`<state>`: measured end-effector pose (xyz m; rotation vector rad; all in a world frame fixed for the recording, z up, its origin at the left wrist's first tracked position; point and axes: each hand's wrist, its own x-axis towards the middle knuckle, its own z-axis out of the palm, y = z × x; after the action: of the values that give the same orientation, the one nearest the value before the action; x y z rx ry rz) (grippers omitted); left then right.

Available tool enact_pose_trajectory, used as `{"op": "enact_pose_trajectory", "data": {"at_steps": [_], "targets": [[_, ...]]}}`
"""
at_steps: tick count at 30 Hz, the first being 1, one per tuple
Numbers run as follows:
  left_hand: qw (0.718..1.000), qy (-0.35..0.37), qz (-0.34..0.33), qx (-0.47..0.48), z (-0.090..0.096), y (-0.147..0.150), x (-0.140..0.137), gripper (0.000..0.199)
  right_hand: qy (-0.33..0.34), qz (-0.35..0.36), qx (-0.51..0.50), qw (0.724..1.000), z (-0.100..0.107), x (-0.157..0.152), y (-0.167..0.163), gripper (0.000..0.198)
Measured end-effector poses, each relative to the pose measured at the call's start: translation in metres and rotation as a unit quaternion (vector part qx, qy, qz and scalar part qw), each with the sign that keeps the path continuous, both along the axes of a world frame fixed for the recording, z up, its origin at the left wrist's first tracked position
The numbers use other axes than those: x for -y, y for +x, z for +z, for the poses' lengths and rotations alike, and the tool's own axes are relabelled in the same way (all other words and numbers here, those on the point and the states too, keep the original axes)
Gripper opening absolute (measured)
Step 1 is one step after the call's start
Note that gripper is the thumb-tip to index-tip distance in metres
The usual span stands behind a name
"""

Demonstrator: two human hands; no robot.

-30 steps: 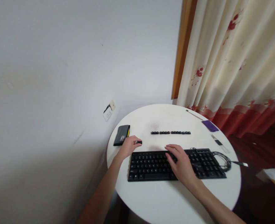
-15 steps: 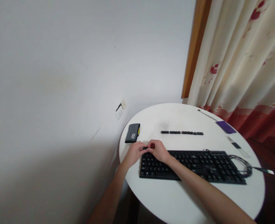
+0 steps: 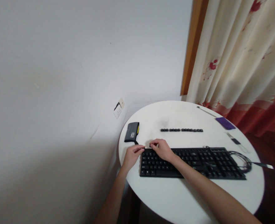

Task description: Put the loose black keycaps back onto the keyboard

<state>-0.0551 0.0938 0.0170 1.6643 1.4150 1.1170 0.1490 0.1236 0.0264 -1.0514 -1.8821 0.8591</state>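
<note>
A black keyboard [image 3: 195, 172] lies on the white round table [image 3: 174, 199]. My left hand [image 3: 130, 158] is pinched at its upper left corner; a dark strip [image 3: 136, 142] shows just behind the fingers, and whether they hold it I cannot tell. My right hand [image 3: 163, 150] rests over the top left keys, thumb and forefinger closed on a small dark piece that looks like a keycap [image 3: 150, 145]. Farther back, several black keycaps [image 3: 181, 130] lie in a row. A dark grey case [image 3: 131, 132] with a yellow edge lies beyond my left hand.
A coiled cable [image 3: 245, 165] with a metal-ended plug lies at the keyboard's right end. Along the table's right side are a purple cloth [image 3: 225, 123], a wire tool with a dark handle [image 3: 235, 141] and a thin rod [image 3: 207, 112]. Wall [image 3: 81, 77] and curtain [image 3: 221, 81] stand behind.
My hands, together at the keyboard's upper left corner before, are now apart. The right has shifted slightly right with the small dark piece; the left has drawn slightly left. The view has moved slightly.
</note>
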Motion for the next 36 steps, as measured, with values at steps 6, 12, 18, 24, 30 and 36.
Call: {"op": "enact_pose_trajectory", "data": {"at_steps": [6, 12, 18, 24, 30, 36], "targets": [[1.0, 0.0, 0.01, 0.002, 0.0, 0.0, -0.001, 0.022, -0.032, -0.015, 0.03, 0.999, -0.003, -0.002, 0.001, 0.02], [1.0, 0.003, 0.01, 0.011, -0.001, -0.002, 0.0, 0.022, -0.037, -0.011, 0.024, 0.999, -0.005, -0.002, 0.001, 0.021], [1.0, 0.007, 0.002, 0.009, -0.001, 0.0, 0.001, 0.019, -0.042, -0.007, 0.027, 0.999, -0.004, -0.001, 0.001, 0.022], [0.999, 0.046, 0.011, -0.021, -0.003, 0.005, 0.002, 0.014, -0.035, -0.006, 0.023, 0.999, -0.005, -0.001, 0.001, 0.021], [0.994, 0.091, -0.001, -0.058, -0.004, 0.004, 0.005, 0.018, -0.036, -0.009, 0.016, 0.999, -0.007, -0.002, 0.003, 0.021], [0.982, 0.128, -0.021, -0.137, 0.004, 0.003, 0.017, 0.033, -0.039, -0.014, 0.026, 0.999, -0.008, -0.001, 0.002, 0.02]]}}
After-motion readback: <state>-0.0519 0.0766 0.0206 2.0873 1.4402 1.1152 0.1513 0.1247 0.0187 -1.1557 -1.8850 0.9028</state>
